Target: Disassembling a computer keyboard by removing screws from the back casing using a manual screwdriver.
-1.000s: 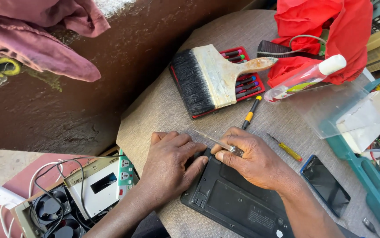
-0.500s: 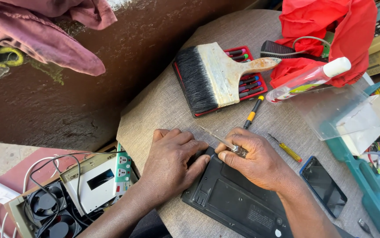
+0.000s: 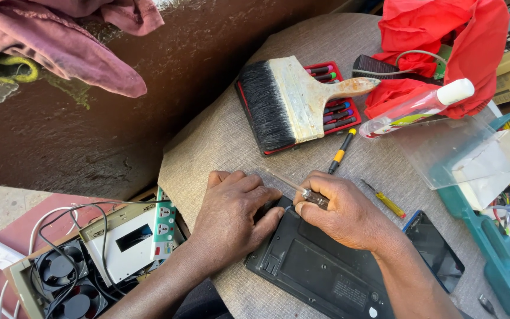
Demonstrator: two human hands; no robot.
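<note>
A flat black plastic device (image 3: 317, 272) lies bottom side up on the cloth-covered table (image 3: 225, 136). My left hand (image 3: 231, 215) presses down on its upper left corner, fingers curled over the edge. My right hand (image 3: 343, 210) grips a small screwdriver (image 3: 293, 188) by its handle, the thin shaft pointing up and left over the cloth. The two hands nearly touch above the device's top edge.
A wide paintbrush (image 3: 293, 103) lies on a red case of screwdrivers (image 3: 334, 106). Two yellow-handled screwdrivers (image 3: 340, 152) (image 3: 385, 201), a dark phone (image 3: 435, 251), a clear bottle (image 3: 417, 106), red cloth (image 3: 444, 41) and a teal toolbox (image 3: 497, 260) sit at right. A fan unit with cables (image 3: 83, 266) is below left.
The hands have shifted slightly down and left on the device; the right hand keeps its grip on the screwdriver. The camera view has moved a little.
</note>
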